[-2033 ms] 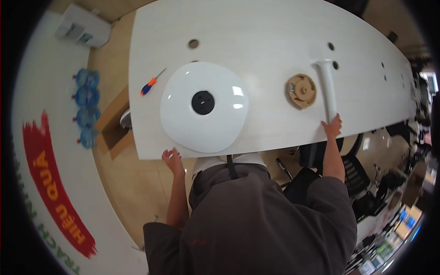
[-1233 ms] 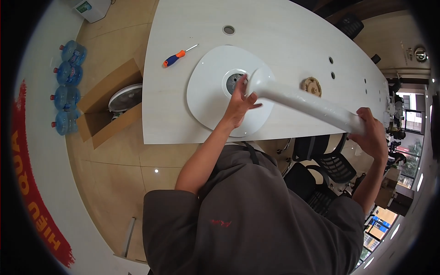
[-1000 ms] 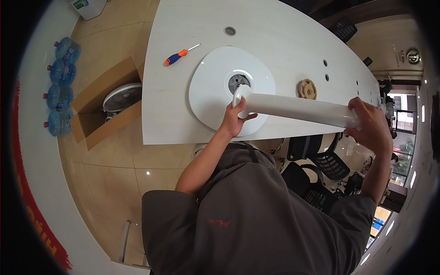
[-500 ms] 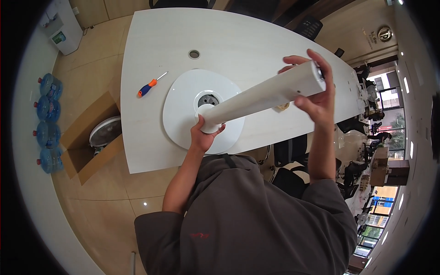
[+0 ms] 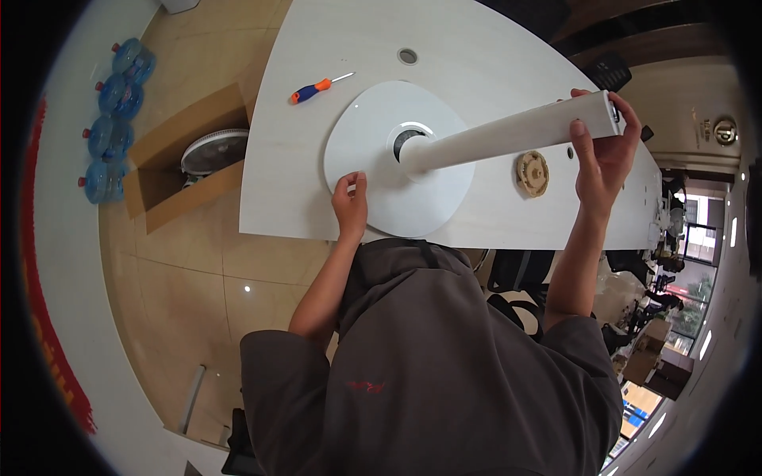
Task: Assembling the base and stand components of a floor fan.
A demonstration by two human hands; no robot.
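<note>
A white pole [image 5: 500, 135] slants up to the right over a rounded white base [image 5: 373, 190] lying on the table. Its lower end, with a round collar, partly covers the dark recess [image 5: 408, 143] in the base's middle; whether it touches the base I cannot tell. My right hand [image 5: 601, 163] grips the pole's upper end, thumb on the near side and fingers round the end. Over the base's near left rim, my left hand [image 5: 351, 210] is off the pole, fingers loosely curled, with nothing visible in it.
An orange and blue screwdriver [image 5: 321, 87] lies left behind the base. Right of it sits a round beige part [image 5: 533, 174]. On the floor at left, an open cardboard box [image 5: 186, 170] contains a round grille-like piece [image 5: 216, 151], beside several blue water jugs [image 5: 107, 136]. Chairs stand under the table.
My left hand has let go of the pole's lower end and drawn back left. The right hand still grips the upper end. The view has shifted, uncovering the beige part.
</note>
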